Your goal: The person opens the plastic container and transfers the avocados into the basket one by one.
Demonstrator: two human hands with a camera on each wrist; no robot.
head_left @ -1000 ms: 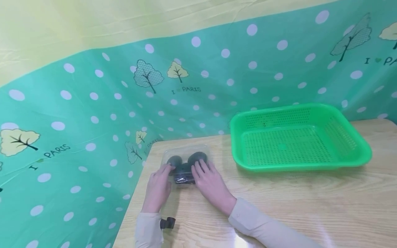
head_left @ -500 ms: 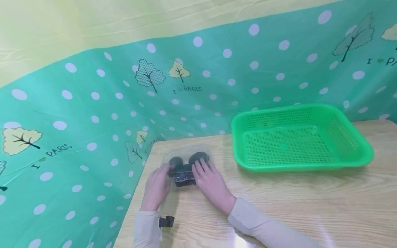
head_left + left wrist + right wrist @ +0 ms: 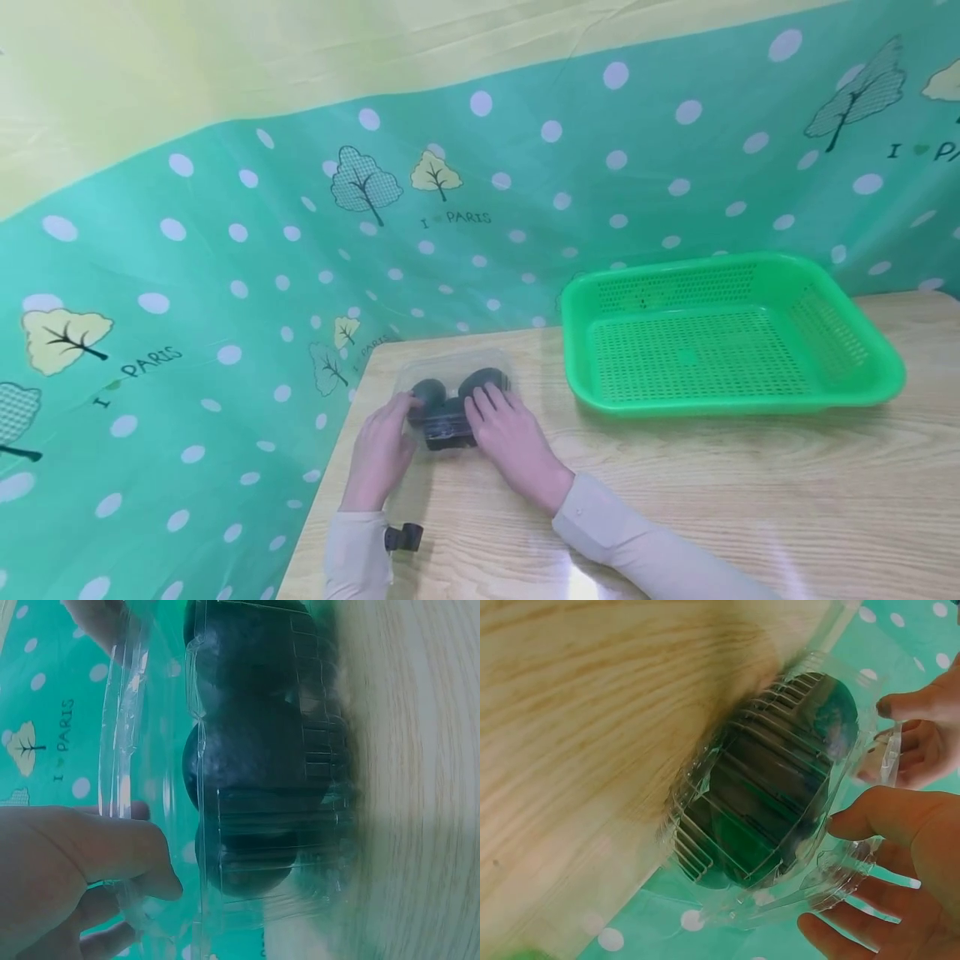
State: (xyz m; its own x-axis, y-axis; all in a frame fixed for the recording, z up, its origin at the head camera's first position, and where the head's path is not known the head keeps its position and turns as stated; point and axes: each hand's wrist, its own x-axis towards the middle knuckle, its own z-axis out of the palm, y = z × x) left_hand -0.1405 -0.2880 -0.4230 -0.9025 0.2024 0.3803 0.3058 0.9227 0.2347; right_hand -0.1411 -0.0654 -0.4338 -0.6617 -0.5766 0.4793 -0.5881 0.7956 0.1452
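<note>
At the worktop's (image 3: pixel 675 483) far left corner, both hands, left (image 3: pixel 380 454) and right (image 3: pixel 516 446), pinch a thin clamshell (image 3: pixel 452 402) of dark fruit by its rims; it likely flexes and slips, so hold it low.

1. we see a clear, glossy, ribbed plastic clamshell (image 3: pixel 452 400) on the pale matt wood-grain table (image 3: pixel 675 500).
2. right of the clamshell, the green basket (image 3: pixel 727 333) is perforated, slightly shiny plastic.
3. behind the clamshell, the dotted backdrop (image 3: pixel 225 250) looks like smooth sheeting.
</note>
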